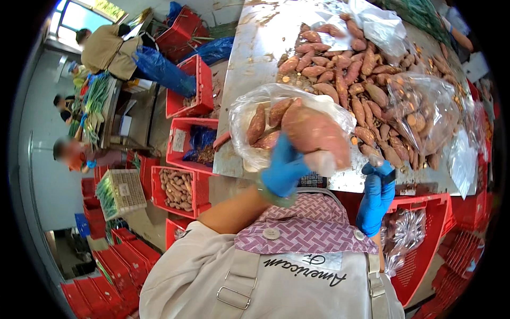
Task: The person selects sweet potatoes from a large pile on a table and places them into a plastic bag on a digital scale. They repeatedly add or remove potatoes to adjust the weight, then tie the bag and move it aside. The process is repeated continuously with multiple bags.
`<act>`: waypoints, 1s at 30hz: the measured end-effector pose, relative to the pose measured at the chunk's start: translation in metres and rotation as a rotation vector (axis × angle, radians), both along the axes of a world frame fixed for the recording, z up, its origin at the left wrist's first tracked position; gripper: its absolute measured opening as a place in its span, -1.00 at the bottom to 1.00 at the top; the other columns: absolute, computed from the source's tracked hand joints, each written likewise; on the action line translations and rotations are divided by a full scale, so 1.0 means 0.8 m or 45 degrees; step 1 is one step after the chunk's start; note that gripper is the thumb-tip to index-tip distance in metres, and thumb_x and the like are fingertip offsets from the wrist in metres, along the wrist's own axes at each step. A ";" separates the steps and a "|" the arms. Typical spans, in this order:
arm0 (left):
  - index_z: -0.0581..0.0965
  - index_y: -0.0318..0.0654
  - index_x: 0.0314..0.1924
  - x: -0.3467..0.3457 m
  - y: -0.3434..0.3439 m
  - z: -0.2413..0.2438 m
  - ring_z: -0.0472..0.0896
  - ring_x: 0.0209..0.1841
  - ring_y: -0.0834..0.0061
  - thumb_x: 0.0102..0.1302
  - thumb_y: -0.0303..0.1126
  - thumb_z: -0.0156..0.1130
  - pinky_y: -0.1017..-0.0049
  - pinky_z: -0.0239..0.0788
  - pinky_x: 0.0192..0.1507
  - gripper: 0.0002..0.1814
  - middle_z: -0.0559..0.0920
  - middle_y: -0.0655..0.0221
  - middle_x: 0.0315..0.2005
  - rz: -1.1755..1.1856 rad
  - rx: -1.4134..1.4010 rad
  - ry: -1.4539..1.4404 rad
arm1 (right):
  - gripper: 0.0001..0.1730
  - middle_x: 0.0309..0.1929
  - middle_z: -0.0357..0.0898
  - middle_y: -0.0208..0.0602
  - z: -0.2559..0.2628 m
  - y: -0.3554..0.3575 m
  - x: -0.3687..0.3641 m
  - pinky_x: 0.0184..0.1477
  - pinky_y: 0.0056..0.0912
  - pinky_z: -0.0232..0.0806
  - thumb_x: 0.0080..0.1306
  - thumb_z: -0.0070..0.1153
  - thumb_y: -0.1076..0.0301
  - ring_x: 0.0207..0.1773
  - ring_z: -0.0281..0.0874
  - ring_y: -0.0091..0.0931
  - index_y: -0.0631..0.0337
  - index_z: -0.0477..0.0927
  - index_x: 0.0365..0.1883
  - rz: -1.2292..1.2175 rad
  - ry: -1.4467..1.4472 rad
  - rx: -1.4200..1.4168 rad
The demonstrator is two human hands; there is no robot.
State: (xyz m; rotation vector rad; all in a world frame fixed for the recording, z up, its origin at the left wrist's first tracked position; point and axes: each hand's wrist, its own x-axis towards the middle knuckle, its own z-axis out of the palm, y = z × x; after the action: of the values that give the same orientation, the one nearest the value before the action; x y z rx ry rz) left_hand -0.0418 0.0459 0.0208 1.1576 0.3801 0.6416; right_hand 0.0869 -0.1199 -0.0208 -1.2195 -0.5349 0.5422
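Observation:
My left hand [283, 169], in a blue glove, holds a large reddish sweet potato [314, 129], blurred by motion, over an open clear plastic bag [239, 115]. Several sweet potatoes [257, 124] lie inside that bag. Part of a keypad [312, 180] shows beneath my left hand, at the table's near edge. My right hand [376, 191], gloved in blue too, is at the table edge beside the sweet potato pile [350, 75]. Its fingers are bent, with a dark band or small object at them; whether it grips anything is unclear.
The pile covers much of the metal table [255, 52]. A filled clear bag [422, 115] and a white plastic bag [378, 24] rest on it. Red crates stand around, one with sweet potatoes [175, 189], another with plastic bags [410, 235]. Several people work nearby, one bending over a crate [187, 105].

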 end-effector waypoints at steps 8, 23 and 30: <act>0.28 -0.30 0.17 -0.172 0.254 0.073 0.46 0.02 0.42 -0.06 -0.36 0.42 0.48 0.30 0.07 -0.23 0.45 0.26 0.02 1.094 1.332 0.655 | -0.69 -0.23 0.48 -0.48 -0.011 0.002 0.014 -0.22 -0.74 0.13 0.35 -0.06 0.32 -0.27 0.30 -0.72 0.21 0.45 0.02 -0.281 0.112 -0.224; 0.36 -0.24 0.16 0.057 0.317 0.016 0.41 0.04 0.52 0.17 -0.64 0.06 0.53 0.29 0.06 -0.50 0.43 0.33 0.03 0.371 1.280 0.522 | -0.77 -0.37 0.47 -0.52 -0.055 -0.012 0.084 -0.38 -0.75 0.08 0.35 -0.10 0.42 -0.42 0.22 -0.78 0.25 0.45 -0.05 -0.365 0.412 -0.336; 0.42 -0.16 0.07 0.250 0.375 -0.082 0.45 0.06 0.27 0.11 -0.39 0.16 0.43 0.24 0.10 -0.54 0.48 0.21 0.00 -0.346 1.871 1.196 | -0.77 -0.40 0.45 -0.53 -0.094 -0.007 0.131 -0.36 -0.76 0.09 0.35 -0.12 0.41 -0.41 0.23 -0.76 0.26 0.49 -0.09 -0.259 0.589 -0.470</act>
State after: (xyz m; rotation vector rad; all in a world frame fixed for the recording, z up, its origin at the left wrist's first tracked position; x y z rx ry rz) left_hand 0.1585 0.3457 -0.0449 2.8755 0.5141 -0.0314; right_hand 0.1914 -0.1251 -0.0963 -1.4199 0.0873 0.7420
